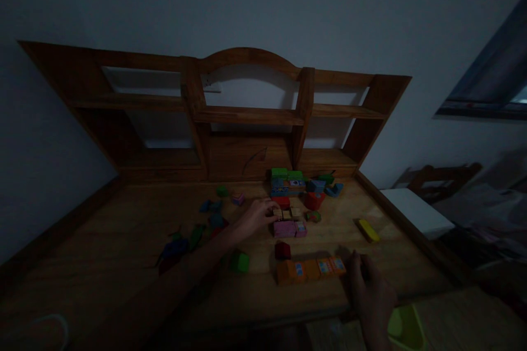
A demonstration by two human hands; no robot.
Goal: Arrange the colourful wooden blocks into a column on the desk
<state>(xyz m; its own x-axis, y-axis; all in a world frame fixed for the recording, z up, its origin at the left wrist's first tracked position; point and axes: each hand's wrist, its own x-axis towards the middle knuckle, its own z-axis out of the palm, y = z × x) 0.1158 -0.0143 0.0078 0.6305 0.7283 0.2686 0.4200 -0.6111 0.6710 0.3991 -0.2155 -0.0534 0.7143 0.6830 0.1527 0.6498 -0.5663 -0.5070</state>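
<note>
Brown, wood-grained desk (395,269) and plain blue-grey wall (247,5).
The orange blocks (310,270) carry blue-and-white printed patches; the pink blocks (285,228) have pale markings at one end. The tan blocks (295,211), yellow block (368,230), dark red block (282,250) and bright green block (239,261) look plain. The tub (405,328) is yellowish green.

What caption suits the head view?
Left hand at tan blocks, right hand beside orange blocks on a wooden desk.

The left hand (260,214) reaches over the tabletop (333,242) — fingers (270,204) at the pale blocks (295,212) — while the right hand (373,288) is just beside the row of orange blocks (310,271).
</note>
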